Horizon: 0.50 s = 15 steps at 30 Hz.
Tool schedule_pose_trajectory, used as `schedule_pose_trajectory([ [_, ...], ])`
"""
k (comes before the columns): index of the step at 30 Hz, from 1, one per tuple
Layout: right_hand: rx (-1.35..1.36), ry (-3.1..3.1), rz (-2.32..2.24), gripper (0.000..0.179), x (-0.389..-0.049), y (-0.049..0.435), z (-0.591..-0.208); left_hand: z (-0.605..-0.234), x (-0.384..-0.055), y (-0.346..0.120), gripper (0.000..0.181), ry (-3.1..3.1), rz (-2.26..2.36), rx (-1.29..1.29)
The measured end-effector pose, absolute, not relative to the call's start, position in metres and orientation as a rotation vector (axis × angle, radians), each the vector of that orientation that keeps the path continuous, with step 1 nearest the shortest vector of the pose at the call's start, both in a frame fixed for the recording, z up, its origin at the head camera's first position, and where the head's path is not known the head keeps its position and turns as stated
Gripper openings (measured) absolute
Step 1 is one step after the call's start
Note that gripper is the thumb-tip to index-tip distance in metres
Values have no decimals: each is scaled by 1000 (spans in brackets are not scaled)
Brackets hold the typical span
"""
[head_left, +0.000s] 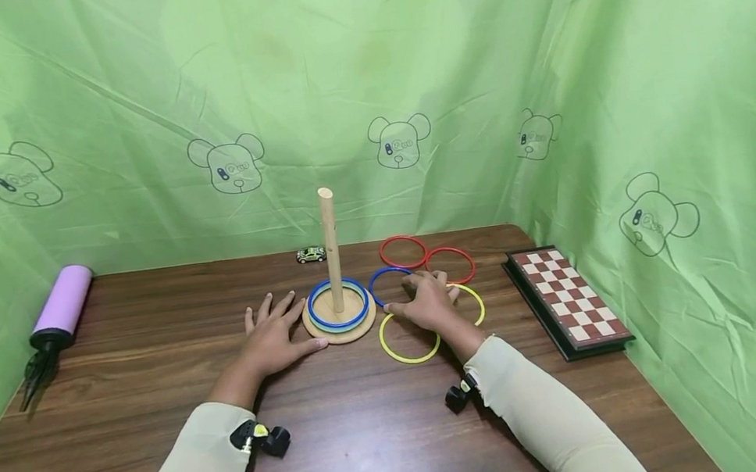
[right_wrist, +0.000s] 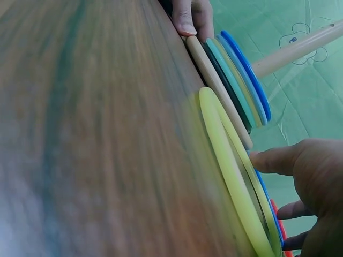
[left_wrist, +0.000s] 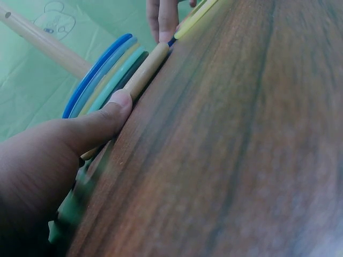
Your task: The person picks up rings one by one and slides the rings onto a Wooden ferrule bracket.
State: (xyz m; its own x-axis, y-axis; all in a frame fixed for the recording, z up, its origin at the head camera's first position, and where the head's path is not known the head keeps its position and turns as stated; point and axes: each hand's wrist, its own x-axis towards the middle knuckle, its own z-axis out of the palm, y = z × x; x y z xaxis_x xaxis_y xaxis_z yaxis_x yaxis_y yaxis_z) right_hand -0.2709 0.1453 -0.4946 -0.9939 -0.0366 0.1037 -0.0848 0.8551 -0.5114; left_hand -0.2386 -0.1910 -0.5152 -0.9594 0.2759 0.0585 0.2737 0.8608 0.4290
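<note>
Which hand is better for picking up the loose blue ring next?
Probably the right hand: its fingers are at the loose blue ring, while the left hand is farther away, touching the wooden base.

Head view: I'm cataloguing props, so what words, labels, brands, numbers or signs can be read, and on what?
Bear faces on the green curtain: small lettering, perhaps starting with "P"; the rest is too blurred.
Toy car: markings too small to read.
No other text can be made out.

A purple pump (head_left: 65, 303) lies at left, a toy car (head_left: 311, 255) far, a chessboard (head_left: 574, 294) right, green drapes (head_left: 320, 54) beyond.
</note>
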Motion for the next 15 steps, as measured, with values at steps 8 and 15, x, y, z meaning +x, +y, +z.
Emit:
schedule_pose_trajectory([
  [8, 32, -2945, 815, 76, -273, 141, -494, -514, -239, -191, 107, 3032, 686, 445],
  [15, 19, -2923, 912, 73, -276, 139, -497, -514, -239, -190, 108, 3024, 673, 442],
])
